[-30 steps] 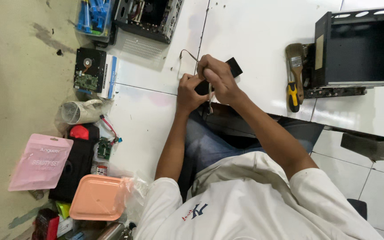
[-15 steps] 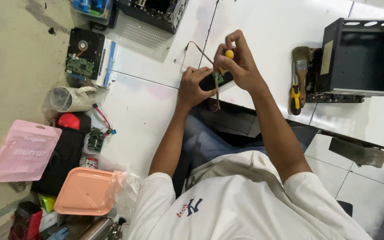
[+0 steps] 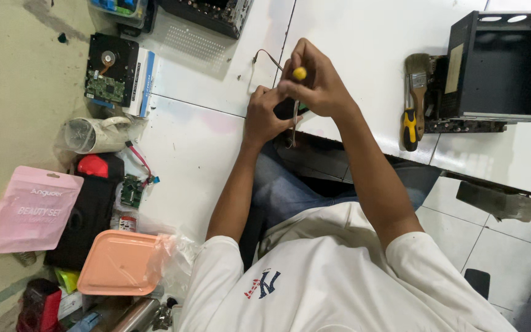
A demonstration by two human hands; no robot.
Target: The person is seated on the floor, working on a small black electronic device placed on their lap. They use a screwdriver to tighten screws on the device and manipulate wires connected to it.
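Head view. Screwdriver (image 3: 298,92), yellow cap up, stands close to upright in the right hand (image 3: 316,86). The fingers are closed round the top of its handle, fingertips bunched at the cap. The left hand (image 3: 264,117) is clamped on a small dark part (image 3: 287,111), thumb and fingers pinching it from the side. Part and tip sit at the near edge of the white desk (image 3: 351,37), over the person's lap. A thin wire (image 3: 264,56) loops away from the part toward the far edge.

Elsewhere on the desk:
- a brush (image 3: 418,77) and a yellow-and-black tool (image 3: 409,126) lie side by side toward the right edge, just beside an open black case (image 3: 505,67);
- a bare hard drive (image 3: 110,74) lies near the far left corner.

Judgement on technique: keep the shaft square to the part and press down through the cap while twisting. Keep the left-hand pinch firm so the part cannot spin or slide off the edge, and keep the wire out from under the tip.

Against the earlier frames: half a second ago the grip was much the same, cap showing between the fingertips. A second ago both hands were bunched together, the cap was hidden and a dark piece stuck out beyond the right hand. Camera framing has shifted too.
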